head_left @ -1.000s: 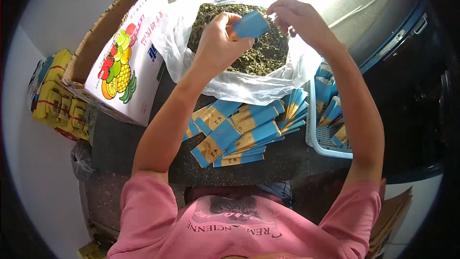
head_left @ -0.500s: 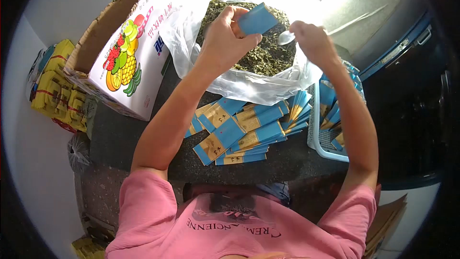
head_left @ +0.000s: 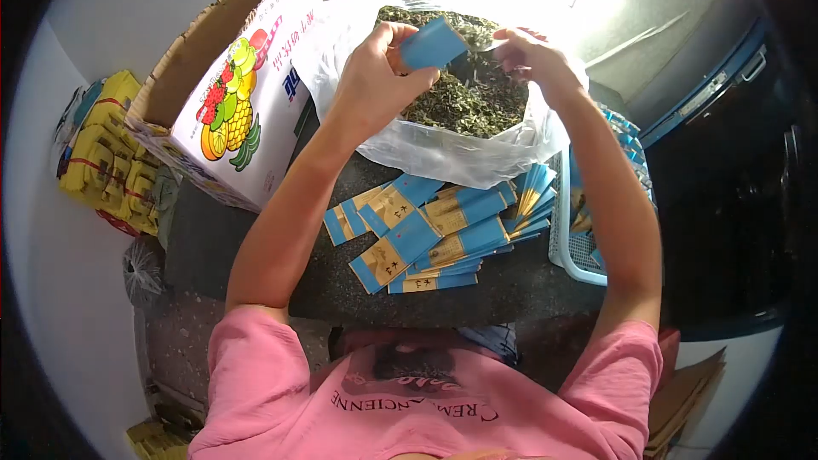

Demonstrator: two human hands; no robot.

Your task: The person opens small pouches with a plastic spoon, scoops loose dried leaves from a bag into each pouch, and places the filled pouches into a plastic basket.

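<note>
My left hand [head_left: 379, 72] grips a blue packet [head_left: 433, 43] over the left part of a clear plastic bag [head_left: 460, 158] filled with dried green leaves [head_left: 477, 106]. At the bag's right side, my right hand [head_left: 538, 60] has its fingers pinched together near the packet's mouth. A bit of the white spoon shows at those fingertips, mostly hidden. Below the bag, several flat blue and gold packets [head_left: 409, 243] lie spread and stacked on the dark table [head_left: 341, 298].
A fruit-printed carton [head_left: 277, 132] stands open at the left. To the right is a light blue basket [head_left: 558, 234] holding more packets. Yellow packages [head_left: 106, 140] are piled by the left wall. A dark cabinet [head_left: 733, 170] stands at the far right.
My right hand has moved left with the spoon, close to the packet. My left hand and the packet have shifted slightly left and down.
</note>
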